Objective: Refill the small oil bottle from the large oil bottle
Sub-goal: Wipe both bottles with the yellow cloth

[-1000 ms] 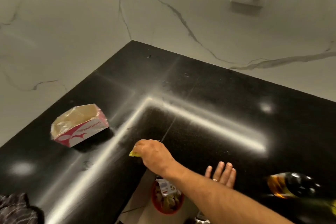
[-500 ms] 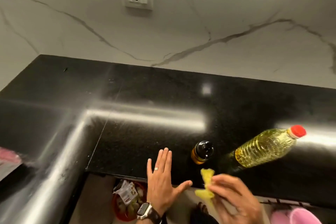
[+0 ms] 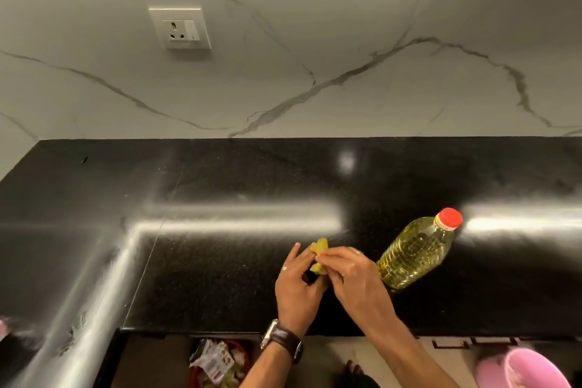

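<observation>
Bare forearms, no sleeves; dark-strapped watch [image 3: 281,339] on left wrist, silver case; ring [image 3: 283,268] on left hand [image 3: 297,288].

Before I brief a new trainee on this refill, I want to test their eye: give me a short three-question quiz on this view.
1. True or false: the large oil bottle has its red cap on.
2. What do both hands, left and right, handle? A) yellow piece B) socket C) pink tub
3. Fill in: the large bottle stands on the black ____.

Key: 1 true; 2 A; 3 counter.
</observation>
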`<state>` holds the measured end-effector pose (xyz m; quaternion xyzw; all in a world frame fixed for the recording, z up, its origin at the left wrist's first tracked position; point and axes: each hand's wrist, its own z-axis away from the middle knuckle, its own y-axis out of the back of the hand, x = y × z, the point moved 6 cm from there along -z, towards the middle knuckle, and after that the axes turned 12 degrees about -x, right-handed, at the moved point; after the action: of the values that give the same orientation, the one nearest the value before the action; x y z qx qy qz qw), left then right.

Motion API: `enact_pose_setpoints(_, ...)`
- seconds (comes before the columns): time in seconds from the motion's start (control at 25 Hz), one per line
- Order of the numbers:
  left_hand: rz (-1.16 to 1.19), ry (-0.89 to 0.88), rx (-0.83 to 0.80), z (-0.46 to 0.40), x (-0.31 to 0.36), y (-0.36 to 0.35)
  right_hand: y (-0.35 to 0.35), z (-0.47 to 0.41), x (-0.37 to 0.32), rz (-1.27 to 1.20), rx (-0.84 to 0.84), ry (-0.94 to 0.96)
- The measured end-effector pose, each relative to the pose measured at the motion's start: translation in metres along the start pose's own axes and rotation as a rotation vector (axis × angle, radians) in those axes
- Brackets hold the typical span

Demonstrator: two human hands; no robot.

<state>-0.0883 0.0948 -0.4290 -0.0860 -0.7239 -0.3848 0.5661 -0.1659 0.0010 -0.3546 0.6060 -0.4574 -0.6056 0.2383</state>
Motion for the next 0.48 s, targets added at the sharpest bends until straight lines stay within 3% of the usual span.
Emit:
enact_pose_setpoints(0.12,0.042,-0.004,0.018,0.0,-0.001,0.0,-0.005,-0.018,-0.015,0.175,-0.105,0.118)
enact_pose_setpoints(0.24,0.056,-0.02,0.013,0.001,-0.007,-0.003,0.001,-0.018,0.002,0.071,-0.07,-0.033)
enact_pose_setpoints(0.36,0.029,0.008,0.036,-0.001,-0.011,-0.001,0.007,-0.001,-0.005,0.159,-0.055,-0.011)
enact_pose_setpoints(0.48,0.02,-0.049,0.048,0.001,-0.009,-0.003,0.002,-0.024,0.007,0.034,-0.103,-0.079)
